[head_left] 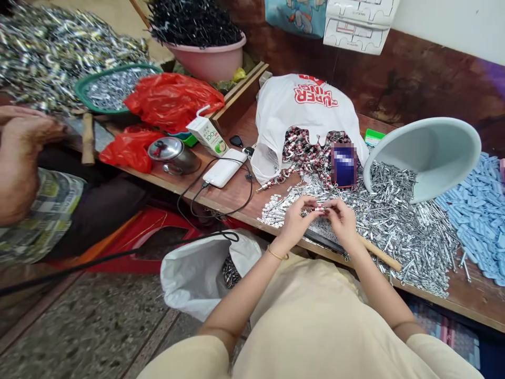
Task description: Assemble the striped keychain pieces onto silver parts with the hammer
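On our counter [469, 279] there's a big metal-pc. pile [402, 237], near right; beyond its left part, a white bag [303, 100] w/ red print; far right, a gray tub [442, 158], tipped. Above the near edge, our L hand [296, 218] & R hand [342, 221] pinch one small red-&-silver pc. [319, 209] btwn them, fingers closed on it.

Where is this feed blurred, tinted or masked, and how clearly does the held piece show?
Head view: far-left metal pile blurred; head view, upper right: purple tint on the wall; head view: pixelation over part of the blue packet; head view: red-and-silver piece, held by left hand and right hand, small and partly finger-covered, fine detail unreadable.
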{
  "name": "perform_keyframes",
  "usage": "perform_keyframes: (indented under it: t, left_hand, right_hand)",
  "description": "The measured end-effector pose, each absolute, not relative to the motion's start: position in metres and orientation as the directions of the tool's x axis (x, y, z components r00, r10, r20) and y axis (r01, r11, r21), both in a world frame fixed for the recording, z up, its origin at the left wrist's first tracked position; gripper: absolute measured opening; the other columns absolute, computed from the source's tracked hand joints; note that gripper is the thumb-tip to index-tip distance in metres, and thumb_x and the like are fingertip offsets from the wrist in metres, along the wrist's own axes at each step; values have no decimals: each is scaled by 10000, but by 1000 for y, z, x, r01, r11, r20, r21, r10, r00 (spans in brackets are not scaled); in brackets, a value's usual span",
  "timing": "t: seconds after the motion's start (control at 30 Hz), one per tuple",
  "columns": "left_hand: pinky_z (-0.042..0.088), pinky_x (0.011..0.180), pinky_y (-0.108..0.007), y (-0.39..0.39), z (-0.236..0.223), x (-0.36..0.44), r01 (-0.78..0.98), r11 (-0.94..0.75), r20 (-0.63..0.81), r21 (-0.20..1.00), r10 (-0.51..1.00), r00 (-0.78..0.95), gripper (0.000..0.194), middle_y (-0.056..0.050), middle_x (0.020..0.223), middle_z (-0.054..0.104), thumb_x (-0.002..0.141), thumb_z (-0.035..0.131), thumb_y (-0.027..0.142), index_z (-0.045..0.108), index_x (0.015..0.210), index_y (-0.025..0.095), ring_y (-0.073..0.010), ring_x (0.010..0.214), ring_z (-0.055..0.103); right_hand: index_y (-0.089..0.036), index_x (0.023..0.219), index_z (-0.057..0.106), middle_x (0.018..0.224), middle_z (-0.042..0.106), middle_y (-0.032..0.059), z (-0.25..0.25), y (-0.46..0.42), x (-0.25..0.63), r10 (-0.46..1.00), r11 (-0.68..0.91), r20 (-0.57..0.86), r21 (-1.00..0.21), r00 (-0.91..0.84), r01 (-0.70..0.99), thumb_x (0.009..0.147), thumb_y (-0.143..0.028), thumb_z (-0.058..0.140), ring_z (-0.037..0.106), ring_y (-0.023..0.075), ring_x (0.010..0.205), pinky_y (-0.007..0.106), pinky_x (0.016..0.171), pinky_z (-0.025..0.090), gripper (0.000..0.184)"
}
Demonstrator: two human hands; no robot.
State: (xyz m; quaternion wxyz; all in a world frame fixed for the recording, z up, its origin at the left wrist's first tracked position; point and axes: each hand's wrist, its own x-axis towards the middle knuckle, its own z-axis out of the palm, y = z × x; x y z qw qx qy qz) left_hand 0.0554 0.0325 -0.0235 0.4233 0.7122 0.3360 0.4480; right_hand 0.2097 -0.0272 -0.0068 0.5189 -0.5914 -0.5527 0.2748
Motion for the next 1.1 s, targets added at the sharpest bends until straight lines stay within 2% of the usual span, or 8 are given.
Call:
perform_keyframes:
  t: [0.1,0.2,0.4,0.6,0.73,0.8,0.93,1.1]
  left_hand:
    - [592,872,-355,24,-20,48,5,-312,290,950,891,350,195,-77,1020,747,915,701,324,674,1053,190,-196,954,720]
    - [567,953,-414,18,-16,41,65,-366,325,928,883,338,104,-73,1024,757,907,713,300,728,951,207,-218,1018,709]
    - [548,906,-418,6,-7,37,240,-580,509,778,807,301,84,-54,1014,739,901,731,297,745,854,229,-214,989,681]
    - [521,798,-344,-1,-4,34,248,-550,458,797,819,346,118,-30,897,684,945,663,257,654,841,202,-186,878,640]
    - [490,732,-321,-5,-6,29,291,-679,517,674,715,470,141,-21,805,662,997,578,239,616,869,195,-175,784,603]
    - [496,732,-324,-6,-9,27,289,-736,549,612,659,515,145,-31,815,670,1007,561,246,612,883,193,-180,787,607]
    - [519,764,-336,-8,-14,26,230,-794,573,563,576,583,133,-39,835,692,993,589,246,613,872,198,-190,823,633]
    - [540,794,-352,-9,-16,24,225,-771,563,596,601,568,151,-37,829,700,992,595,280,640,868,207,-197,866,658]
  right_hand:
    - [-241,939,607,992,720,67,-13,-35,196,917,154,216,-967,335,204,958,-334,549,692,217,920,361,753,600,112]
    - [-244,920,596,1016,717,79,-12,-48,191,896,170,209,-976,392,133,966,-367,554,696,223,962,375,766,616,138]
    - [-249,970,646,1026,732,67,-6,-62,206,946,131,185,-970,267,207,972,-313,559,705,219,983,394,831,618,107]
    - [-250,980,644,1006,731,56,-5,-72,206,912,210,303,-925,278,317,990,-245,522,705,214,986,371,801,608,123]
    - [-248,1005,648,1007,739,55,-5,-79,205,931,162,274,-903,243,397,992,-230,507,707,210,926,377,801,592,143]
    - [-250,987,660,1001,740,55,0,-80,208,934,170,304,-840,187,515,989,-213,516,694,220,939,402,839,572,149]
    - [-245,958,689,949,713,76,14,-81,214,895,287,447,-586,6,758,990,-178,520,616,254,938,433,833,526,185]
    - [-247,1052,692,958,677,86,21,-80,213,885,400,425,-489,-188,775,985,-107,443,560,252,902,425,788,510,294]
